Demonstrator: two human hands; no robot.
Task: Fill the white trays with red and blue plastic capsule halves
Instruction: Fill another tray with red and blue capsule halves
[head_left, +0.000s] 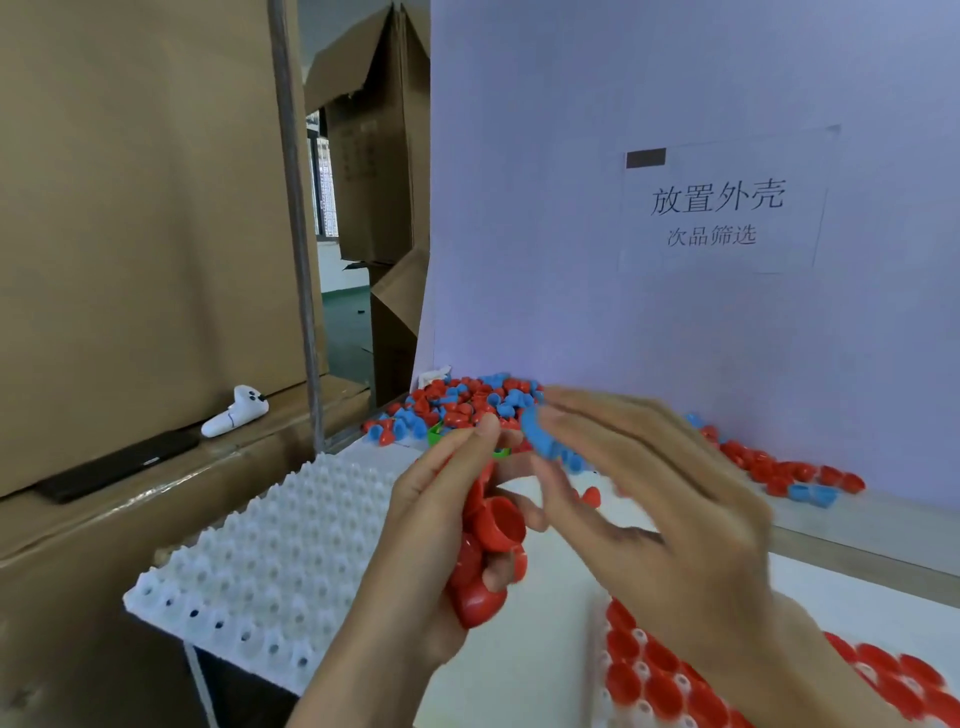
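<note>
My left hand (415, 551) grips several red capsule halves (485, 551) in its curled fingers, raised above the table. My right hand (660, 499), blurred by motion, pinches a blue capsule half (535, 431) between thumb and fingertips just right of the left hand. A white tray (260, 561) with bare pegs lies at the left. A second white tray (675, 675) at the lower right carries several red halves. A pile of red and blue capsule halves (457, 405) lies against the back wall, partly hidden behind my hands.
More loose red and blue halves (789, 473) trail along the wall at the right. A paper sign (717, 208) hangs on the lavender wall. Cardboard boxes (130, 234) stand at the left, with a white toy (236, 410) and a black phone (114, 462) on a ledge.
</note>
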